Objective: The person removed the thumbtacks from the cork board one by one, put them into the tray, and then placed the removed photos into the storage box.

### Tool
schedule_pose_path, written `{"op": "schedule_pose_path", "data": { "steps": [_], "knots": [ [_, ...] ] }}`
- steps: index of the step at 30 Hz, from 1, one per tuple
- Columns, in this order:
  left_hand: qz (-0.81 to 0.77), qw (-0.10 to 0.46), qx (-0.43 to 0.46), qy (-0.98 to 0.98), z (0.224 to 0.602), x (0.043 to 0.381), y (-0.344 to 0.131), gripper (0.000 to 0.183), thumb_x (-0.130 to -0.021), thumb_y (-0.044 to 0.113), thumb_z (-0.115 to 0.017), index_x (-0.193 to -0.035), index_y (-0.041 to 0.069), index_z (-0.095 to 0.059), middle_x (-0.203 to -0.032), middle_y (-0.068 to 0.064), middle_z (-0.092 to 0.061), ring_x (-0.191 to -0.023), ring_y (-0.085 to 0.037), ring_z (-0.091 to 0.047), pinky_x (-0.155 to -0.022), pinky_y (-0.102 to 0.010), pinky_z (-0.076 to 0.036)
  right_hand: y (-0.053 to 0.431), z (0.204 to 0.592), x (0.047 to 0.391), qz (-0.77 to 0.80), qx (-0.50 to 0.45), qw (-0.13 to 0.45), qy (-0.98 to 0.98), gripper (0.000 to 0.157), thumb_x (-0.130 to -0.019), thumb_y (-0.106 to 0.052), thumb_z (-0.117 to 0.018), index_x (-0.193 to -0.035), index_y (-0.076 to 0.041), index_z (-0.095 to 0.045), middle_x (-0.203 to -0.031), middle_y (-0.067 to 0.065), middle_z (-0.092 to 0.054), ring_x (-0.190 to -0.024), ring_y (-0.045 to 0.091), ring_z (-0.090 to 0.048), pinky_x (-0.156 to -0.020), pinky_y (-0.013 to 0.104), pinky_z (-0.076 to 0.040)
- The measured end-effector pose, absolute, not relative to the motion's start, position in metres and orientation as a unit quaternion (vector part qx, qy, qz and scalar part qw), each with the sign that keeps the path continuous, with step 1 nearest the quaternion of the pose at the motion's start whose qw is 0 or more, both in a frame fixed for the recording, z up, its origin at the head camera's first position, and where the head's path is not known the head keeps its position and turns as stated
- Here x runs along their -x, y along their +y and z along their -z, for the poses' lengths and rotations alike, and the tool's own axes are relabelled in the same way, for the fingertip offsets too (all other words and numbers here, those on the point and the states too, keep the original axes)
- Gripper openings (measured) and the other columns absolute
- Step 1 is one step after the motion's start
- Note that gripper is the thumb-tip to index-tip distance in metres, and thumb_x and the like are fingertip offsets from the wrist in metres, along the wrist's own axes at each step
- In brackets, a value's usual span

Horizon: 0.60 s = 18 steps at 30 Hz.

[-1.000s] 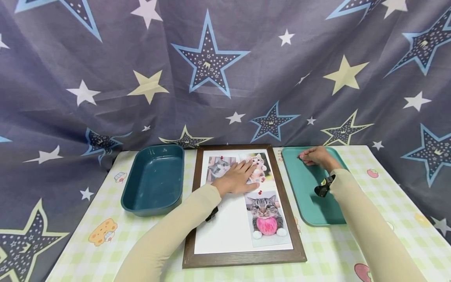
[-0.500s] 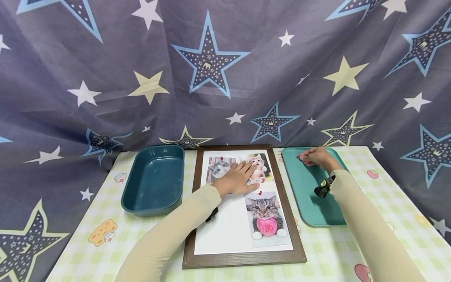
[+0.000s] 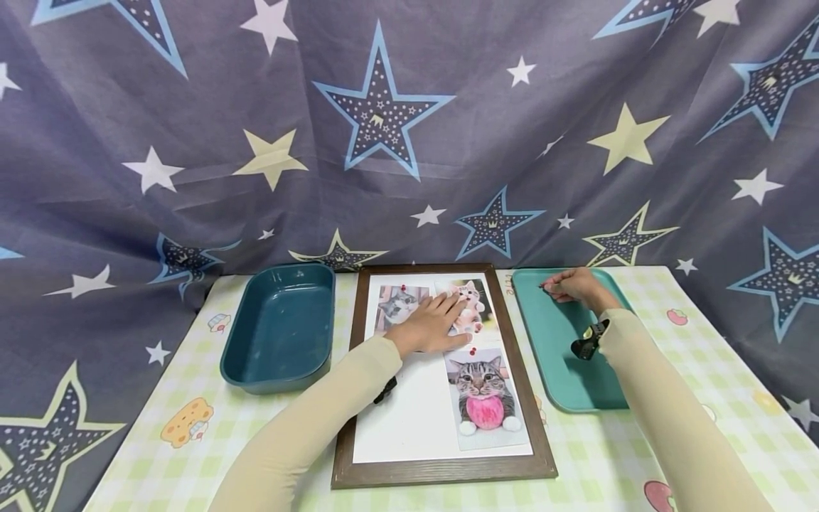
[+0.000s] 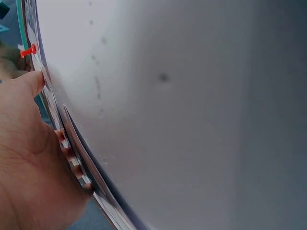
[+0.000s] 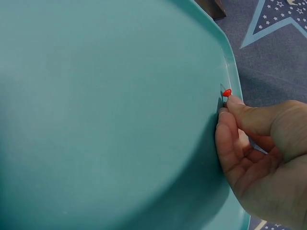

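1. Star-printed dark cloth (image 3: 409, 206) is hanging across the upper half of the head view, and a green-checked tablecloth (image 3: 160, 469) is spreading below it.
2. At lower centre, a brown-framed white board (image 3: 403, 427) is lying flat, bearing three cat photos.
3. A grey-and-white cat photo (image 3: 387, 313) is occupying the board's upper left, with a red upper pushpin (image 3: 403, 287) sitting at its top edge.
4. A tabby photo (image 3: 483, 387) is filling the lower right, a red lower pushpin (image 3: 473, 351) standing at its top.
5. The left hand (image 3: 429, 327) is resting palm down, gripping nothing; its straight fingers are partly covering the kitten photo (image 3: 483, 323) at the board's upper right, and its thumb is lying near the lower pushpin.
6. At the right of the frame, the right hand (image 3: 572, 286) is pinching a red held pushpin (image 5: 227, 92) narrowly between thumb and fingers, near the rim of a green tray (image 3: 563, 384).
7. Left of the board, a dark teal basin (image 3: 281, 334) is standing on the cloth.
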<state>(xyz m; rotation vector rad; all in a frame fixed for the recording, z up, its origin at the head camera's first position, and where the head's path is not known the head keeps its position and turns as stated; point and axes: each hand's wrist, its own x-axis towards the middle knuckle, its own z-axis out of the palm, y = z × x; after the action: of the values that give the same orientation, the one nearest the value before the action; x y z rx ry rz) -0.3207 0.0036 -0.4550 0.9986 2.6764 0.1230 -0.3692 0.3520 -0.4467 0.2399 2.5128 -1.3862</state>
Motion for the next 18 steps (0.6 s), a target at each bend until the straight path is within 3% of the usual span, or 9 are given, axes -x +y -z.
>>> {"op": "schedule_pose_path", "data": {
  "steps": [13,18],
  "knots": [
    [-0.040,0.140,-0.345,0.927,0.4585,0.3222,0.0040,0.081,-0.105,0.064,-0.032,-0.166,0.018,-0.005,-0.173,-0.007,-0.003,-0.160,-0.030,-0.003,-0.131,-0.050,-0.006,0.3500,0.4462,0.3651,0.462,-0.078,0.123,0.875,0.033,-0.103,-0.011,-0.061,-0.127,0.011,-0.062,-0.097,0.004,-0.074,-0.078,0.006,-0.066,-0.077,0.027,-0.060],
    [-0.043,0.140,-0.347,0.926,0.4569,0.3215,0.0033,0.081,-0.105,0.063,-0.033,-0.166,0.018,-0.006,-0.173,-0.007,-0.003,-0.160,-0.031,-0.003,-0.131,-0.050,-0.006,0.3500,0.4466,0.3651,0.461,-0.080,0.120,0.876,0.032,-0.102,-0.011,-0.062,-0.125,0.011,-0.063,-0.096,0.005,-0.074,-0.078,0.007,-0.066,-0.076,0.026,-0.060]
  ]
}}
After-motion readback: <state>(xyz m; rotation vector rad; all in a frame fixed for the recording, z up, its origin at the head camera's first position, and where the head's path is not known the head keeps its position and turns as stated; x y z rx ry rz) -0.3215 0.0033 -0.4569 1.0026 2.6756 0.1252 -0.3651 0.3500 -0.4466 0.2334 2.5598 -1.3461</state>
